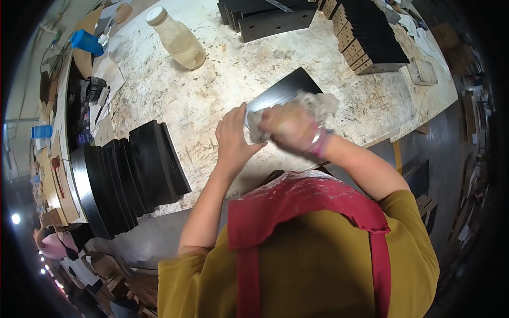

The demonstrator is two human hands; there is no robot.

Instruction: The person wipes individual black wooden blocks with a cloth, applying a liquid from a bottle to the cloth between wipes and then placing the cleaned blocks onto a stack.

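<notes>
A black rectangular panel (286,88) lies tilted on the stained white worktable (154,100), close to its front edge. My left hand (233,139) rests at the panel's left side, thumb spread away from the outstretched fingers. A crumpled pale rag (319,105) is bunched under my right hand (290,126), which presses it onto the panel and is blurred by motion. The hand and rag hide the panel's near right part.
Black panels (127,175) stand in a row at the left edge. Drilled boards with black faces (366,40) are stacked far right, more black boards (278,22) at the back. A clear bottle (177,42) stands back left, near a blue bottle (87,42). Another person (55,245) is at lower left.
</notes>
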